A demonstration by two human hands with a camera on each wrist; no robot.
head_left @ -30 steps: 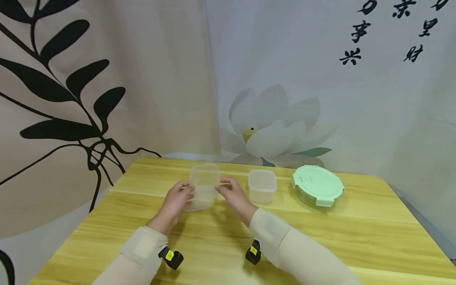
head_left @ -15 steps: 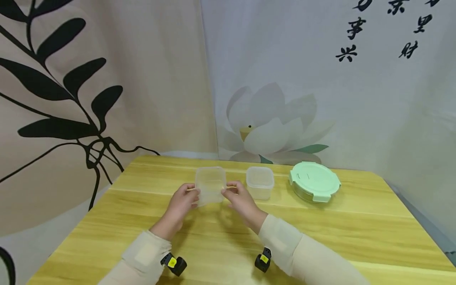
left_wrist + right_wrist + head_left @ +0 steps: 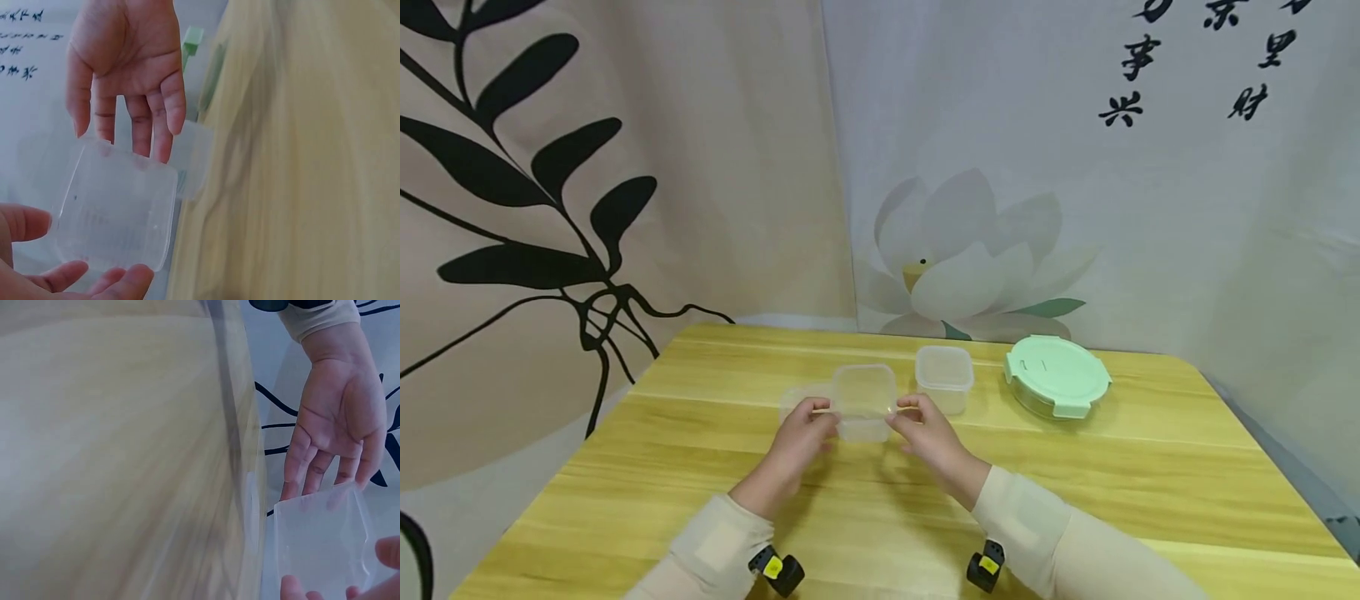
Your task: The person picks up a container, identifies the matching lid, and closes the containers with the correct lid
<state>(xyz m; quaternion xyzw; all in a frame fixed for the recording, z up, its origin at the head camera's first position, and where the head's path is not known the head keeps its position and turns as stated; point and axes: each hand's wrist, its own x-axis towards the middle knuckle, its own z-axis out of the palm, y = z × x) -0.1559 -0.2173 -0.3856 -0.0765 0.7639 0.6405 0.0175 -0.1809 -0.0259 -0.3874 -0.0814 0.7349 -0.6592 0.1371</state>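
Observation:
A clear, square plastic food container (image 3: 863, 390) is held between both hands above the table, tilted towards me. My left hand (image 3: 805, 437) pinches its left side, while my right hand (image 3: 931, 433) grips the right side with fingertips and thumb. Seen from the left wrist, the container (image 3: 119, 206) spans the space between the fingers of the two hands. Partly covered by my left hand, another translucent piece (image 3: 797, 396) lies on the table; from the right wrist a low, flat edge (image 3: 250, 512) of it shows. I cannot tell whether it is a lid.
Beyond my right hand stands a small square translucent container with its lid on (image 3: 943, 379). Farther right is a round glass box with a mint-green clip lid (image 3: 1058, 375). The wooden table (image 3: 880, 525) ends at a printed curtain (image 3: 760, 167).
Both hands have shifted right and a little nearer with the container. The translucent piece on the table now shows to its left. The other two boxes stay put as the head view shifts slightly.

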